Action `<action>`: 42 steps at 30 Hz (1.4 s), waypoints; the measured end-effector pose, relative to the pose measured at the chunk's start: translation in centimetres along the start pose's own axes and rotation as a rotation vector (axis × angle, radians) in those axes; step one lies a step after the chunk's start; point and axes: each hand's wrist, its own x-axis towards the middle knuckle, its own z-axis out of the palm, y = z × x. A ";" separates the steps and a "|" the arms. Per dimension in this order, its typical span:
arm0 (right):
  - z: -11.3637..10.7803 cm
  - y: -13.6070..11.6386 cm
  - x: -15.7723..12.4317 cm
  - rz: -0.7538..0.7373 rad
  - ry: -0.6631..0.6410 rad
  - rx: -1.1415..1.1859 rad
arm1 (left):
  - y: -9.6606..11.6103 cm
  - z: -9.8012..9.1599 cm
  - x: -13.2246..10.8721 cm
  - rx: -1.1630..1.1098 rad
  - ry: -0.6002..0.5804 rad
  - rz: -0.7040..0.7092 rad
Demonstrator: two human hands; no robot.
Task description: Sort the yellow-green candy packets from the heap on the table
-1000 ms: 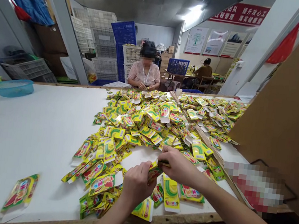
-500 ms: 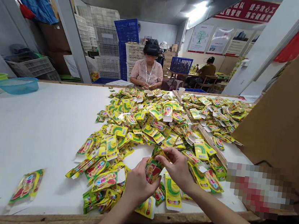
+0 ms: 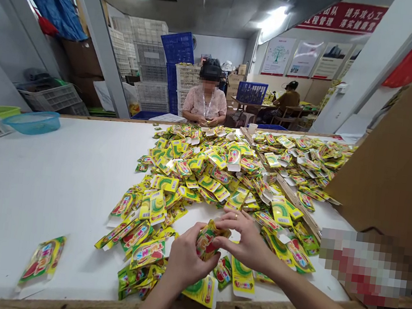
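My left hand (image 3: 186,255) is wrapped around a small candy box (image 3: 205,240) with green, yellow and red print. Bent over the box's upper end, my right hand (image 3: 243,235) has its thumb and fingers closed on that end; whether a sachet sits between them is hidden. Below my hands lie a green sachet (image 3: 223,271) and a yellow box (image 3: 242,277). To the left, green sachets (image 3: 134,278) are heaped by more candy boxes (image 3: 149,253).
A large pile of candy boxes (image 3: 205,162) spreads ahead, split by a wooden strip (image 3: 291,197). One box (image 3: 43,260) lies apart at left. A blue basin (image 3: 33,122) stands far left, a cardboard sheet (image 3: 398,148) right. A co-worker (image 3: 205,102) sits opposite.
My right hand's fingers have spread more across the top of the candy box, and the green piece seen there before no longer shows. The view has shifted slightly.
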 end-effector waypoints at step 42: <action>-1.6 4.9 -3.3 0.807 -0.179 0.591 | -1.4 2.0 -5.0 -0.587 -0.141 -0.341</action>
